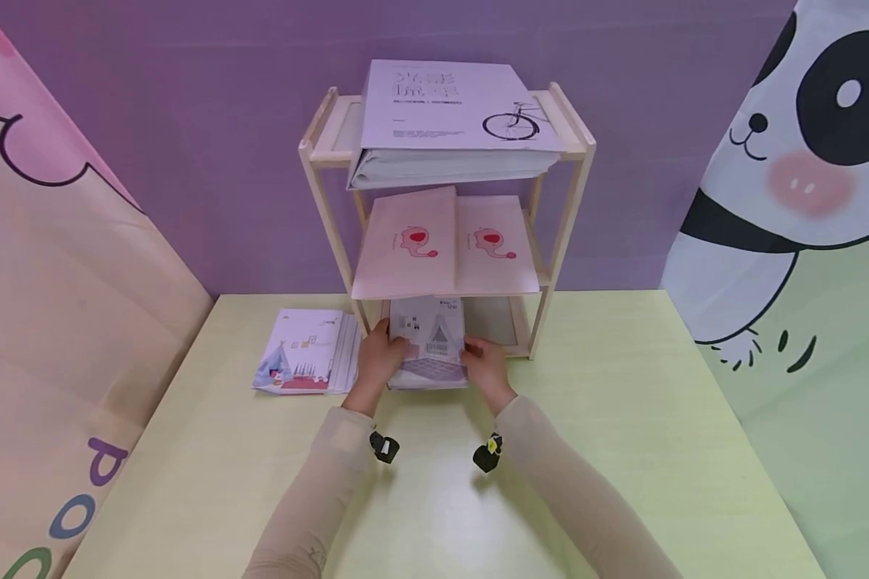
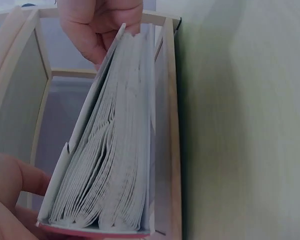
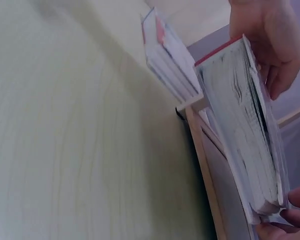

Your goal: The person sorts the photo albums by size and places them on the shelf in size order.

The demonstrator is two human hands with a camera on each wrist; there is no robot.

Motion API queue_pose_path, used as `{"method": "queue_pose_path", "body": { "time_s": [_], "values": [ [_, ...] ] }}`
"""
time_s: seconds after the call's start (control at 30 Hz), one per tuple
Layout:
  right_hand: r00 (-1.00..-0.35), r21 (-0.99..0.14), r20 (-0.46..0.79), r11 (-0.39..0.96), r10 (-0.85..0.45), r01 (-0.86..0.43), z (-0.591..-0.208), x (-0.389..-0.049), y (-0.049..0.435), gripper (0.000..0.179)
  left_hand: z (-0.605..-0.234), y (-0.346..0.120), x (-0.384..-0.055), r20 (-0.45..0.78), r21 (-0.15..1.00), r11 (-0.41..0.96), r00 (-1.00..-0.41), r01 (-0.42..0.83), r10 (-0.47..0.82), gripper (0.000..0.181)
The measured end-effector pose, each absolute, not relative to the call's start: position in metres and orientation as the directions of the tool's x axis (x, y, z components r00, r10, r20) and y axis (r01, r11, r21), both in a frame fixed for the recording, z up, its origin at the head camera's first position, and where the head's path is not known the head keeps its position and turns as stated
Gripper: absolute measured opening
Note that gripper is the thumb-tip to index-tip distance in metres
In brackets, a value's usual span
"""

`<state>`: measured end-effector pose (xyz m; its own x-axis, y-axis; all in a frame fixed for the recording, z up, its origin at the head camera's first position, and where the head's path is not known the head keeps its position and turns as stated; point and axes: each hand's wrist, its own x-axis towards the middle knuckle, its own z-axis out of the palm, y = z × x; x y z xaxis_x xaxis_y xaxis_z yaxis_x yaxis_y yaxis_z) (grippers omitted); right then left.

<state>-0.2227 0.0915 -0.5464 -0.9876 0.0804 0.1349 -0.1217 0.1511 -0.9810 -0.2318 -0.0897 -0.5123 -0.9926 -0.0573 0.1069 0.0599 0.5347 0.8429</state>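
Observation:
Both hands hold a thick book (image 1: 429,342) at the front of the bottom shelf (image 1: 517,322). Its printed cover with a barcode faces up, and its near end overhangs the shelf edge. My left hand (image 1: 380,358) grips the left side, thumb on top. On the opposite side, my right hand (image 1: 488,366) pinches the edge between thumb and fingers. The left wrist view shows the page block (image 2: 105,165) edge-on, its pages slightly fanned. In the right wrist view, the book (image 3: 240,120) tilts above the shelf frame; fingers underneath are partly hidden.
A three-tier wooden rack (image 1: 572,193) stands against the purple backdrop. A large white book with a bicycle (image 1: 449,112) lies on top. Two pink elephant-print books (image 1: 405,249) overlap on the middle shelf. More books (image 1: 300,350) with a tent cover lie on the table, left of the rack.

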Motion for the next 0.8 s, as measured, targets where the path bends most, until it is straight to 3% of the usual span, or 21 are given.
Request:
{"method": "queue_pose_path", "body": {
  "time_s": [0.6,0.8],
  "values": [
    [-0.995,-0.992,0.094,0.089,0.041,-0.09,-0.534,-0.241,0.088,0.038,-0.497,-0.086,-0.258,0.193,0.8,0.586,-0.98,0.129,-0.048,0.046],
    [-0.996,-0.992,0.067,0.106,0.053,-0.061,-0.54,-0.249,0.088,0.038,-0.501,-0.085,-0.266,0.169,0.774,0.627,-0.983,0.086,-0.073,0.046]
  ]
}}
